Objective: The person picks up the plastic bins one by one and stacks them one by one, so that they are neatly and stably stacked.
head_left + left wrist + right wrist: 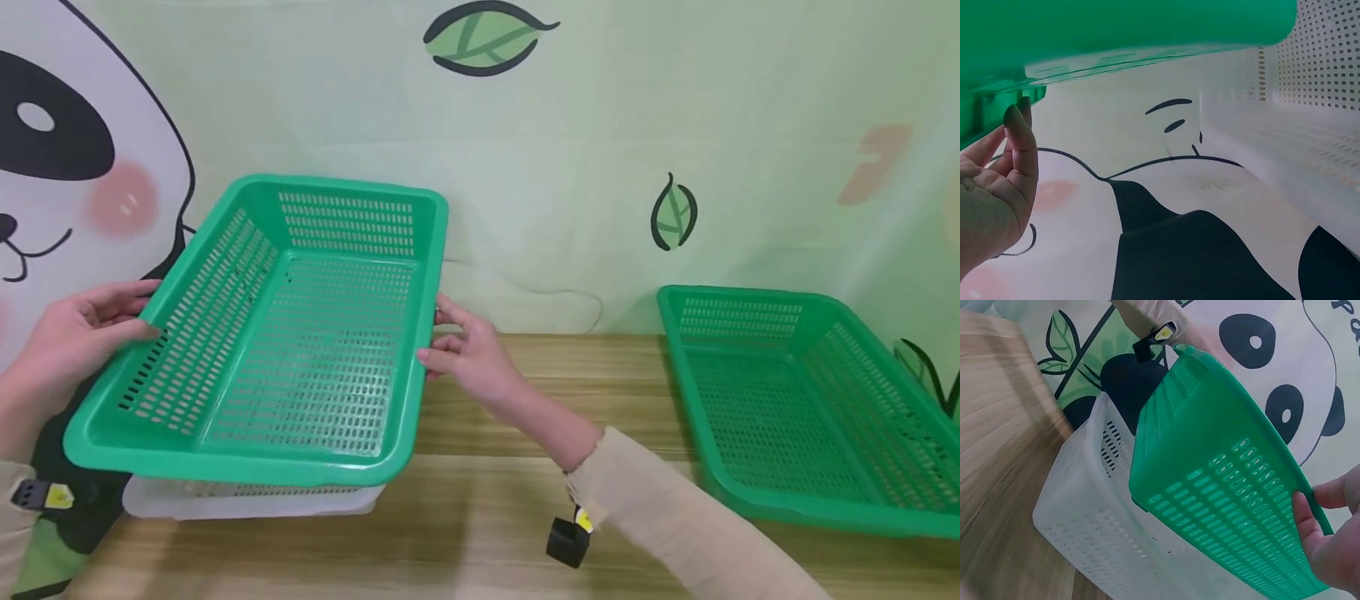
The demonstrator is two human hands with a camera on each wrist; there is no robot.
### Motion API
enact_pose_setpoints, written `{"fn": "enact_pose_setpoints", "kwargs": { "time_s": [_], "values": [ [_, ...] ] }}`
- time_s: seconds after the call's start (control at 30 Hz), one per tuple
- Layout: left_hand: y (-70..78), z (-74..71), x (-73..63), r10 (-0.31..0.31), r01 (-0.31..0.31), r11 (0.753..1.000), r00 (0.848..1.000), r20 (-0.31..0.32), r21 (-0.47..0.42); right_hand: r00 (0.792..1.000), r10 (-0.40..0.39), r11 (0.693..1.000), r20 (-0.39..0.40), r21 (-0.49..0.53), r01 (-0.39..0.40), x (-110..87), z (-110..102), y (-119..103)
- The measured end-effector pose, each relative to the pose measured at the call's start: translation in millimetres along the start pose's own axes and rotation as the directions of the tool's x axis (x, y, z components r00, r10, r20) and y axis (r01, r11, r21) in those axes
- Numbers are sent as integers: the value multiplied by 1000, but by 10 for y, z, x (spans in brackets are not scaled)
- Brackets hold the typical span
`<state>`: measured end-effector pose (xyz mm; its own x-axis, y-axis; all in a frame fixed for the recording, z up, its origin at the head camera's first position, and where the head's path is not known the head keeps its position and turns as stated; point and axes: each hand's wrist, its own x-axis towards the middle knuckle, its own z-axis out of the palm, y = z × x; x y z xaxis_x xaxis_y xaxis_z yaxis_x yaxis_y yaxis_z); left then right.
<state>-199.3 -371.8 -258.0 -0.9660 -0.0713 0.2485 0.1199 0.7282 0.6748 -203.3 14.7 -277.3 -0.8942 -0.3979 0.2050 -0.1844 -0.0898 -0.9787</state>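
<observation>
Both hands hold up a green plastic basket (pixel 322 317) with slotted sides and floor, tilted in the head view. My left hand (pixel 82 342) grips its left rim, thumb on top and fingers below. On the opposite rim, my right hand (pixel 472 350) pinches the edge between thumb and fingers. Beneath the green basket stands a white perforated basket (pixel 1091 500), mostly covered by it in the head view. In the right wrist view a gap shows between the green basket's near end and the white one's rim.
A second green basket (pixel 750 492) sits on the wooden table (pixel 540 533) at the right. Behind the table hangs a pale green cloth (pixel 570 183) printed with a panda and leaves. A thin dark line runs across its lower part.
</observation>
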Motion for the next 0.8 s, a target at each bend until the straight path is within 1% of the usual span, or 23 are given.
{"fn": "enact_pose_setpoints", "kwargs": {
  "time_s": [0.13,0.17,0.33,0.37,0.4,0.43,0.5,0.57,0.63,0.67,0.73,0.8],
  "values": [
    [-69,-15,-8,4,-4,1000,1000,-14,1,1000,-18,1000,4,-8,18,18,47,28],
    [-77,-16,-9,-8,8,1000,1000,-30,-5,1000,-20,1000,4,-8,20,22,57,34],
    [-132,-28,-9,-6,7,1000,999,-39,22,1000,-29,1000,3,-1,29,44,103,83],
    [-141,-32,-12,-8,10,1000,999,-38,28,1000,-26,1000,4,5,26,49,113,97],
    [-163,-37,-11,1,0,999,1000,-22,43,1000,-21,1000,4,10,21,52,123,108],
    [-189,-36,-10,-11,12,999,1000,-25,32,1000,-17,1000,3,15,16,54,131,120],
    [-257,-33,-2,-15,15,999,1000,-4,48,1000,-5,1000,0,29,5,58,142,145],
    [-367,-28,22,-16,15,999,1000,23,51,1000,12,999,-4,36,-11,57,150,170],
    [-539,-20,62,-22,20,998,999,35,58,1000,30,999,-7,42,-30,57,157,196],
    [-612,-23,84,-12,8,998,998,61,61,999,39,998,-8,46,-39,59,160,212],
    [-805,-18,138,-20,16,998,998,68,63,998,57,997,-5,52,-57,60,168,240],
    [-967,-15,183,-30,25,997,997,68,68,997,71,996,-1,58,-71,64,177,268]
  ]
}}
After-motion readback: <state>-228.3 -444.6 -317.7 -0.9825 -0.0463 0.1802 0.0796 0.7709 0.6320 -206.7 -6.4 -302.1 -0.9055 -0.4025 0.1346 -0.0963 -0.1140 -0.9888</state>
